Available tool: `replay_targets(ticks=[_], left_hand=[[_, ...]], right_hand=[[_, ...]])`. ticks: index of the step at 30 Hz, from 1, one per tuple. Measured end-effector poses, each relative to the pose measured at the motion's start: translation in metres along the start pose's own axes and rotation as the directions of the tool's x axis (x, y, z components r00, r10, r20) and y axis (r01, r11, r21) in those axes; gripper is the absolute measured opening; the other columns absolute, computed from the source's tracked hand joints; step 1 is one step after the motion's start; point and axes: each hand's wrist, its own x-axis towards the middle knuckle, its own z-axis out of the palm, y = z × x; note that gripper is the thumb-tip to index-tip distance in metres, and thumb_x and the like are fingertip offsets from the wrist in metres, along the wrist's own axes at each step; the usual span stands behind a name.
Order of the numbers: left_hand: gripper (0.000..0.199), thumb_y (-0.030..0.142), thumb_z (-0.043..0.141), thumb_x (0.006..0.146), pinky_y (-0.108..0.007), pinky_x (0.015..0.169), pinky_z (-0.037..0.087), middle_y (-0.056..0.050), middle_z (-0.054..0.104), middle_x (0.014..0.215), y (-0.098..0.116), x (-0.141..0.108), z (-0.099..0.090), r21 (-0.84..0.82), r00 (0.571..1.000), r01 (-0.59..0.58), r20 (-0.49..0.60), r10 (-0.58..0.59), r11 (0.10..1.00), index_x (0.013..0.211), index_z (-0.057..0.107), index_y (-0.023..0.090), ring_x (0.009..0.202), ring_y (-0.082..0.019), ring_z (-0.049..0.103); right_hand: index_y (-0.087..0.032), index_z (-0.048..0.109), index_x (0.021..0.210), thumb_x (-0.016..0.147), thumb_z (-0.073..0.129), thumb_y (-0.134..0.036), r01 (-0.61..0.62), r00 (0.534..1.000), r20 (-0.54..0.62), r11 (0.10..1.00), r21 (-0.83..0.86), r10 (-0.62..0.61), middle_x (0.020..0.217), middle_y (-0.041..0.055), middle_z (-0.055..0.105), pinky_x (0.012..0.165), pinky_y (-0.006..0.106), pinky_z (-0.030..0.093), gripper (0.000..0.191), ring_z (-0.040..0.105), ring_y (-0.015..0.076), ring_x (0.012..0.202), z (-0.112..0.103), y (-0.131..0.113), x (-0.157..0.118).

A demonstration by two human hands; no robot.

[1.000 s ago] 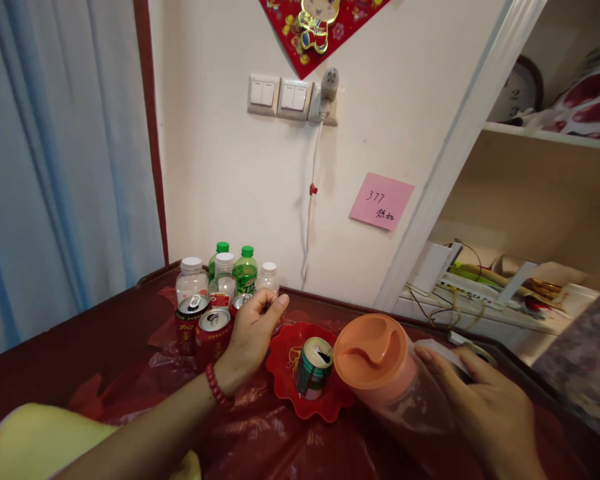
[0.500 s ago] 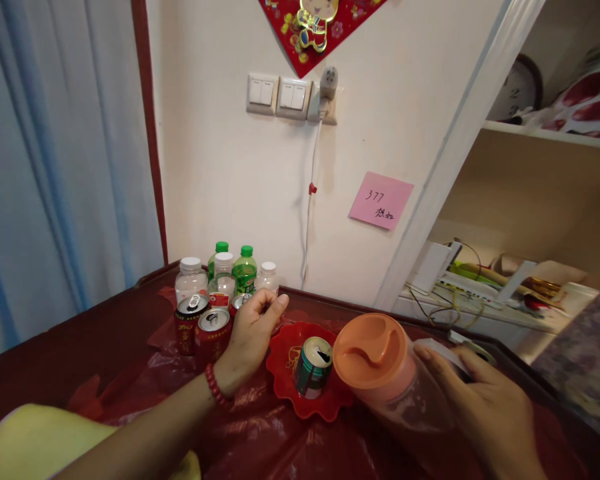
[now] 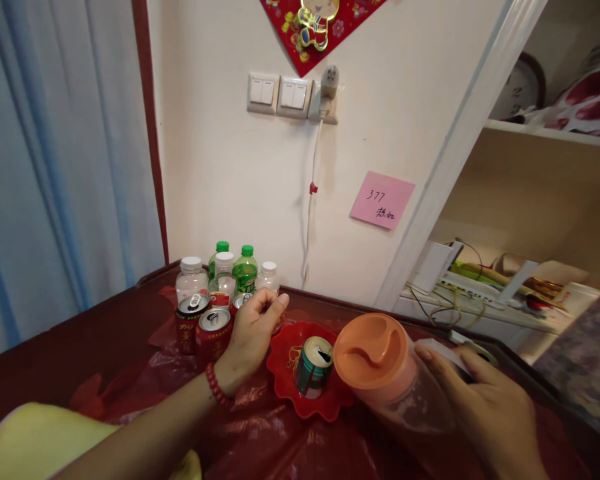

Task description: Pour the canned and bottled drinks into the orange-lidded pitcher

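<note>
My right hand (image 3: pixel 495 400) is closed round the handle of a clear plastic pitcher (image 3: pixel 425 407) with an orange lid (image 3: pixel 373 350). The pitcher leans left, its lid just right of a green can (image 3: pixel 314 367). That can stands, opened, on a red scalloped plate (image 3: pixel 293 393). My left hand (image 3: pixel 255 327), with a red bead bracelet at the wrist, is curled closed between the plate and the cans; nothing shows in it. A dark can (image 3: pixel 187 333) and a red can (image 3: pixel 214 337) stand beside it. Another can is mostly hidden behind the hand.
White-capped bottles (image 3: pixel 192 277) and green-capped bottles (image 3: pixel 245 270) stand behind the cans. A yellow cloth (image 3: pixel 40 440) lies at front left. Red plastic film (image 3: pixel 260 440) covers part of the table. Behind rises a wall with a plugged-in cable (image 3: pixel 309 227); shelves (image 3: pixel 545 133) are at right.
</note>
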Motion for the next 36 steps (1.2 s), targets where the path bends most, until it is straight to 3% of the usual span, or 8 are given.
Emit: replay_targets(ticks=[6, 15, 36], left_hand=[[0.039, 0.052, 0.066, 0.087, -0.023, 0.055, 0.034, 0.006, 0.048, 0.063, 0.0, 0.0, 0.0, -0.023, 1.0, 0.0, 0.004, 0.0, 1.0, 0.07, 0.049, 0.021, 0.058, -0.011, 0.04], [0.041, 0.054, 0.068, 0.084, -0.023, 0.054, 0.035, 0.006, 0.048, 0.062, 0.003, 0.0, 0.001, -0.014, 1.0, -0.011, -0.015, 0.01, 1.0, 0.069, 0.05, 0.02, 0.057, -0.011, 0.041], [0.042, 0.055, 0.069, 0.082, -0.023, 0.053, 0.034, 0.006, 0.046, 0.06, 0.005, 0.0, 0.002, -0.001, 1.0, -0.007, -0.026, 0.007, 1.0, 0.067, 0.049, 0.021, 0.056, -0.011, 0.04]], right_hand=[[-0.022, 0.067, 0.073, 0.069, 0.055, -0.09, -0.009, 1.0, 0.019, 1.0, -0.02, 0.009, 0.062, -0.0036, 0.055, 0.061, 0.027, 0.037, 0.069, 0.051, 0.0178, 0.068, 0.002, 0.011, 0.007], [-0.022, 0.063, 0.071, 0.075, 0.056, -0.082, 0.002, 1.0, 0.002, 1.0, 0.029, -0.002, 0.061, -0.0045, 0.049, 0.062, 0.027, 0.035, 0.061, 0.046, 0.0165, 0.065, -0.002, -0.008, -0.004], [-0.022, 0.064, 0.072, 0.076, 0.055, -0.084, 0.019, 1.0, -0.003, 1.0, 0.018, -0.019, 0.061, -0.0039, 0.053, 0.063, 0.028, 0.035, 0.062, 0.048, 0.0176, 0.065, -0.002, -0.008, -0.004]])
